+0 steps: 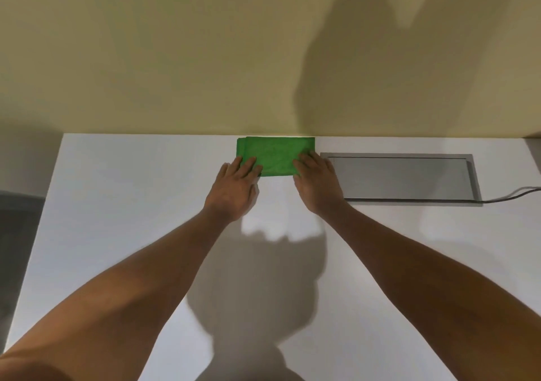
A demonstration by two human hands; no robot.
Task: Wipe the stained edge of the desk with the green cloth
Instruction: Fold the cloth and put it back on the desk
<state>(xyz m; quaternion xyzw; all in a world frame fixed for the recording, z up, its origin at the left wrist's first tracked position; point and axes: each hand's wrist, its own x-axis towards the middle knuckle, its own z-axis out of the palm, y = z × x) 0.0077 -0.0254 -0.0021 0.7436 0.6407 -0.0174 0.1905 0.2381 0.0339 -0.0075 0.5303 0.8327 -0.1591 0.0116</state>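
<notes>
A folded green cloth (275,155) lies flat on the white desk (131,205), against the far edge where the desk meets the yellow wall. My left hand (234,188) rests palm down with its fingertips on the cloth's near left corner. My right hand (317,184) rests palm down with its fingertips on the near right corner. Both hands have their fingers spread flat on the cloth, pressing rather than gripping. No stain shows on the visible desk surface.
A grey metal cable hatch (404,178) is set into the desk just right of the cloth, with a grey cable (515,194) running off to the right. The desk's left edge (44,205) drops to a dark floor. My shadow falls across the near desk.
</notes>
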